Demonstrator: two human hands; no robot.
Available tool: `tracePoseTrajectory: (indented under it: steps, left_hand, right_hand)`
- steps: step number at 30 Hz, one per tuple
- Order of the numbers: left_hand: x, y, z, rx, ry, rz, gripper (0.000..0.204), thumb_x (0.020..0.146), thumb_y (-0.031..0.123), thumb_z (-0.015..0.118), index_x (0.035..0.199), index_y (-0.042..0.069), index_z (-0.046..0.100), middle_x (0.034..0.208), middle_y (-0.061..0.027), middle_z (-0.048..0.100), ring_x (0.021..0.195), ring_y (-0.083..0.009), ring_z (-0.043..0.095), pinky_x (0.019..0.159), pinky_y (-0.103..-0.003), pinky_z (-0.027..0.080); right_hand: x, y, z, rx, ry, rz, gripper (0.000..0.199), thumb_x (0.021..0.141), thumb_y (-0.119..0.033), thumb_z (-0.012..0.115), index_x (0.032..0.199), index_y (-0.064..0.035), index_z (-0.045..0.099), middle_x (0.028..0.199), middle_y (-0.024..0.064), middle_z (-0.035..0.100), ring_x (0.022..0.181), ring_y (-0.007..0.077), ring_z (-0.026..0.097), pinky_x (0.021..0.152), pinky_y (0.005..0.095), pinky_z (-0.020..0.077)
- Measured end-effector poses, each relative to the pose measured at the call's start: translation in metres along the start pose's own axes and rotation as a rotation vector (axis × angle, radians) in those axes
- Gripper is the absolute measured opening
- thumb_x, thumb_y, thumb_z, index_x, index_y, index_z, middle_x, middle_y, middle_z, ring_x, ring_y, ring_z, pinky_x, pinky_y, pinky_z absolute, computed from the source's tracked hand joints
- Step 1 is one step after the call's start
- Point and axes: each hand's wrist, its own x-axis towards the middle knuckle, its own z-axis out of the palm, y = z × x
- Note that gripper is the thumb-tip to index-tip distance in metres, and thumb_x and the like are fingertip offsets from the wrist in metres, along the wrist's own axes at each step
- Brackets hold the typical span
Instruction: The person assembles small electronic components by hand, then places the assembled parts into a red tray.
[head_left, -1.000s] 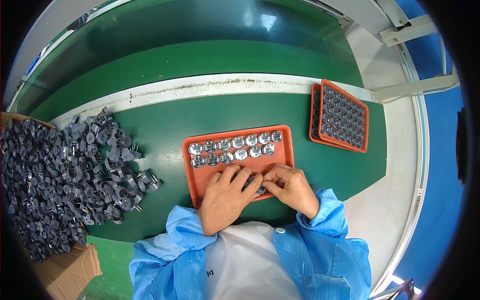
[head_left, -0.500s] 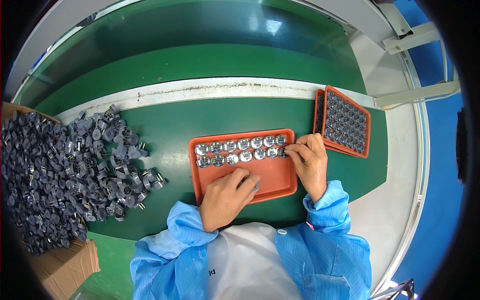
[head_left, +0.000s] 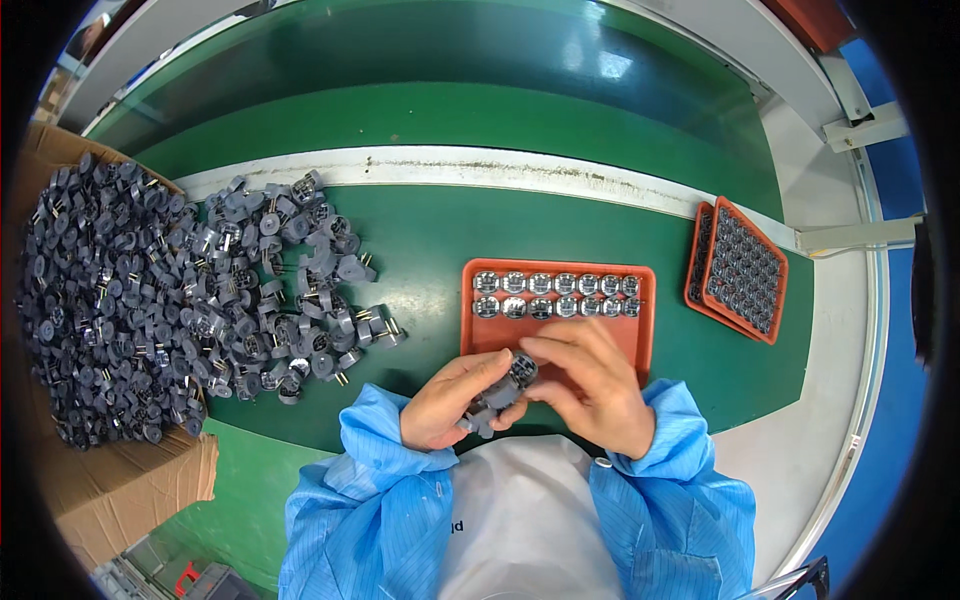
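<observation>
Several dark grey round plug pieces (head_left: 488, 402) lie bunched in my left hand (head_left: 450, 400), which is turned up and closed around them just in front of the tray. One piece with a black slotted face (head_left: 522, 368) sticks up at its fingertips. My right hand (head_left: 595, 385) comes in from the right, thumb and forefinger apart on either side of that piece; contact is hard to make out. Behind the hands, an orange-red tray (head_left: 645, 350) holds two rows of round pieces with shiny clear faces (head_left: 565, 282) along its far side. Both hands partly cover its near side.
A large heap of loose grey plug pieces (head_left: 130, 290) spills from a cardboard box (head_left: 130, 480) onto the green table (head_left: 420, 225) at left. Two filled orange-red trays (head_left: 745, 270), overlapping and tilted, stand at far right. A pale ledge (head_left: 480, 160) crosses behind.
My right hand has left the end of the tray's second row and moved toward my left hand. The left hand has turned up, showing its bunch of pieces. The whole view has shifted left.
</observation>
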Motion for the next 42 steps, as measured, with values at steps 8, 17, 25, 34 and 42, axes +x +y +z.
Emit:
tracePoseTrajectory:
  steps: [8,17,25,34,42]
  left_hand:
    - [-0.030,-0.015,-0.008,0.145,0.014,-0.025,0.064,0.113,0.023,0.058,0.166,0.004,0.029,0.111,-0.0087,0.065,0.094,-0.0175,0.065,0.078,-0.031,0.057]
    - [-0.035,-0.031,-0.017,0.475,0.174,0.390,0.047,0.115,0.025,0.054,0.153,0.003,0.040,0.108,-0.0071,0.063,0.081,-0.0117,0.062,0.070,-0.028,0.052]
    - [-0.030,-0.039,-0.017,0.382,0.246,0.523,0.031,0.116,0.020,0.050,0.144,0.007,0.045,0.104,-0.0072,0.061,0.072,-0.0116,0.060,0.060,-0.026,0.048]
    - [-0.042,-0.021,-0.032,-0.145,0.377,0.512,0.036,0.116,0.030,0.051,0.144,0.008,0.049,0.107,-0.0099,0.057,0.073,-0.0166,0.058,0.057,-0.029,0.043]
    - [-0.047,-0.025,-0.037,-0.099,0.354,0.529,0.033,0.114,0.025,0.054,0.142,0.006,0.052,0.116,-0.0106,0.059,0.095,-0.0184,0.063,0.061,-0.027,0.048]
  right_hand:
    - [0.006,0.003,0.024,0.071,-0.152,-0.204,0.023,0.080,0.001,0.081,0.100,0.0035,0.069,0.110,0.0142,0.067,0.093,0.0325,0.065,0.078,0.0416,0.0566]
    - [0.008,0.002,0.047,0.172,-0.091,-0.187,0.019,0.080,0.004,0.083,0.093,0.0022,0.069,0.110,0.0164,0.071,0.094,0.0312,0.067,0.081,0.0409,0.0562]
    - [-0.006,0.005,0.064,0.852,0.022,0.476,0.015,0.091,0.007,0.075,0.100,0.0025,0.064,0.112,0.0126,0.068,0.090,0.0234,0.071,0.072,0.0335,0.0572]
    - [-0.003,0.031,0.069,-0.214,-0.025,0.001,0.027,0.082,-0.001,0.084,0.100,0.0042,0.064,0.109,0.0167,0.062,0.100,0.0362,0.062,0.085,0.0435,0.0532]
    - [-0.009,0.028,0.054,-0.341,-0.146,-0.087,0.031,0.083,0.000,0.074,0.113,0.0068,0.069,0.111,0.0161,0.062,0.101,0.0348,0.064,0.085,0.0429,0.0557]
